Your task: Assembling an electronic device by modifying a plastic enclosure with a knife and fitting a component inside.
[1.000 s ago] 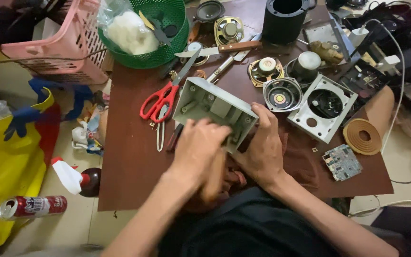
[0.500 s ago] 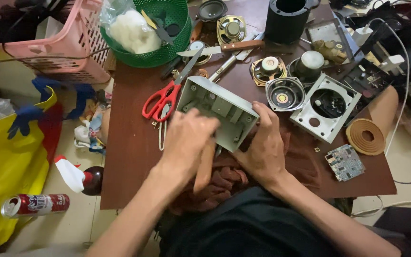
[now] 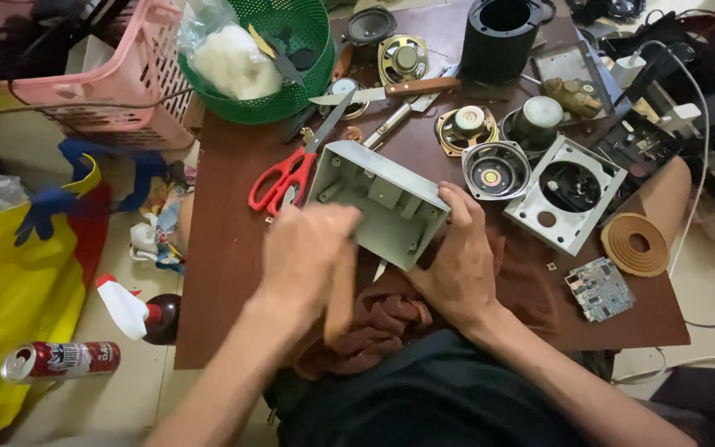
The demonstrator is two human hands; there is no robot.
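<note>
the left hand (image 3: 308,248) had slid nearer with a wooden handle (image 3: 341,290) clenched. the right hand (image 3: 457,257) still gripped the grey box (image 3: 378,203) beside red scissors (image 3: 279,180).

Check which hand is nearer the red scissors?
Left. The left hand sits just below the red scissors; the right hand is across the grey housing, gripping its far end.

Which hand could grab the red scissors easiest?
Probably the left hand. It sits on the same side as the red scissors, though it grips a wooden handle. The right hand is holding the grey box, which lies between it and the scissors.
</note>
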